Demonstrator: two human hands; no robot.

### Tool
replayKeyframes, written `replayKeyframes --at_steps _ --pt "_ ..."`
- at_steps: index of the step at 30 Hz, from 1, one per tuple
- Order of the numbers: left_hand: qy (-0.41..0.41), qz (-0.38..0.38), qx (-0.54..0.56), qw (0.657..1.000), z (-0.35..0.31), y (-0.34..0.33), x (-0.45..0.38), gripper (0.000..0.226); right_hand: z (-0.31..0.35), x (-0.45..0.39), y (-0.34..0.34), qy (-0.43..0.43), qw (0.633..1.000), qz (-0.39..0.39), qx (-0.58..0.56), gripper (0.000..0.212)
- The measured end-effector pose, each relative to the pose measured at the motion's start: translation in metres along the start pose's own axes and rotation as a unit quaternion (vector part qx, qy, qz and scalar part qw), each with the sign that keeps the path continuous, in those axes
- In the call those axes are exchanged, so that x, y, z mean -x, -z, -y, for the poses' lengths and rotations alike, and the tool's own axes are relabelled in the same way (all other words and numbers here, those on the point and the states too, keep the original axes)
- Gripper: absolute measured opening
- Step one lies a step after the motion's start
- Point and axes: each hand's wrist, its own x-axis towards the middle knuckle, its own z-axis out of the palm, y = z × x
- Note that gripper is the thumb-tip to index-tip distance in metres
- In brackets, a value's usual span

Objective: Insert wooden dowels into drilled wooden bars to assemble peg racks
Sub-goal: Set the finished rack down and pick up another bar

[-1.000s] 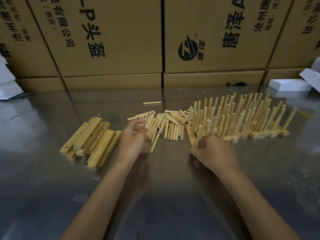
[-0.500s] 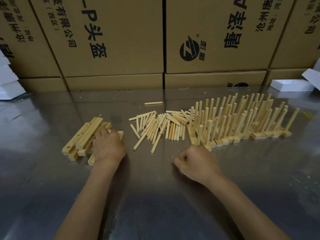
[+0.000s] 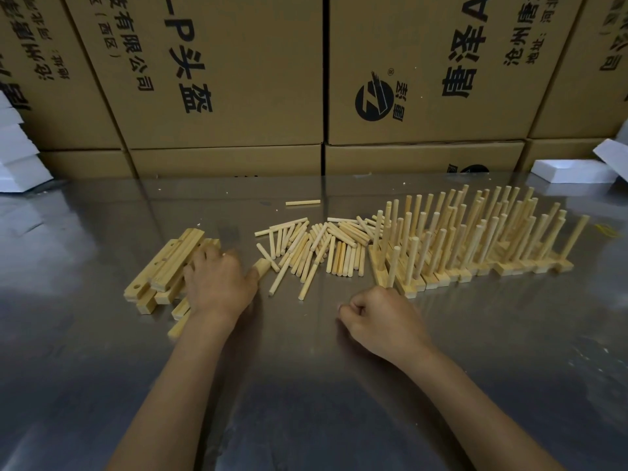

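My left hand [image 3: 217,283] lies on the right side of a pile of drilled wooden bars [image 3: 163,263] and grips one bar; that bar's end [image 3: 262,266] sticks out past my thumb. Loose dowels [image 3: 316,249] lie heaped in the middle of the table. To their right stand several finished peg racks [image 3: 475,243] in a tight row, pegs upright. My right hand [image 3: 384,321] rests on the table just in front of the nearest rack, its fingers curled into a fist with nothing visible in it.
The shiny metal table [image 3: 306,385] reflects the scene. One stray dowel [image 3: 302,202] lies behind the heap. Stacked cardboard boxes [image 3: 224,79] wall off the back. White foam pieces sit at the far left [image 3: 17,161] and far right [image 3: 574,171].
My left hand left the dowel heap, went left to the bar pile and took hold of a bar. My right hand drew back from the nearest rack and curled into a fist.
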Motion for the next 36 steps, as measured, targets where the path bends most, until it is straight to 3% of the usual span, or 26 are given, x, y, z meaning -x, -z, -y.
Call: replayKeyframes --at_steps 3,6,7,12,15,17,21,23,27,29,33,36 --pt "-0.033 0.014 -0.041 0.998 -0.003 -0.003 0.001 0.049 0.002 0.001 -0.003 0.004 0.999 -0.036 -0.013 0.039" --pt "-0.044 0.007 -0.044 0.998 -0.004 -0.007 0.002 0.043 0.008 0.003 -0.006 0.061 0.996 -0.058 -0.023 0.014" --pt "-0.042 -0.01 -0.033 0.999 -0.004 -0.007 0.002 0.041 0.009 0.003 -0.008 0.083 0.994 -0.06 -0.024 0.02" --pt "-0.044 -0.119 0.164 0.978 -0.004 0.0 0.0 0.029 0.019 0.001 -0.021 0.167 0.985 0.035 -0.007 0.048" --pt "-0.011 -0.11 0.313 0.943 -0.012 0.01 0.004 0.027 0.022 0.0 -0.027 0.174 0.982 0.078 -0.003 0.049" --pt "0.027 -0.038 0.448 0.893 -0.018 0.016 0.004 0.025 0.023 0.0 -0.027 0.174 0.983 0.052 0.001 0.042" --pt "0.131 0.164 0.707 0.675 -0.027 0.024 0.008 0.026 0.017 0.0 -0.023 0.132 0.99 -0.041 -0.028 0.014" --pt "0.138 0.211 0.751 0.61 -0.028 0.02 0.009 0.035 0.014 -0.001 -0.021 0.1 0.992 -0.068 -0.018 0.01" --pt "0.11 0.262 0.727 0.625 -0.027 0.016 0.007 0.04 0.01 -0.003 -0.02 0.068 0.995 -0.068 0.019 0.02" --pt "0.103 0.273 0.715 0.636 -0.027 0.015 0.007 0.039 0.011 -0.003 -0.02 0.057 0.996 -0.063 0.015 0.014" --pt "0.091 0.289 0.721 0.624 -0.028 0.016 0.009 0.038 0.012 -0.002 -0.016 0.042 0.997 -0.07 0.0 0.003" --pt "0.073 0.318 0.708 0.626 -0.029 0.017 0.012 0.037 0.013 -0.001 -0.008 0.043 0.993 -0.089 -0.061 0.01"
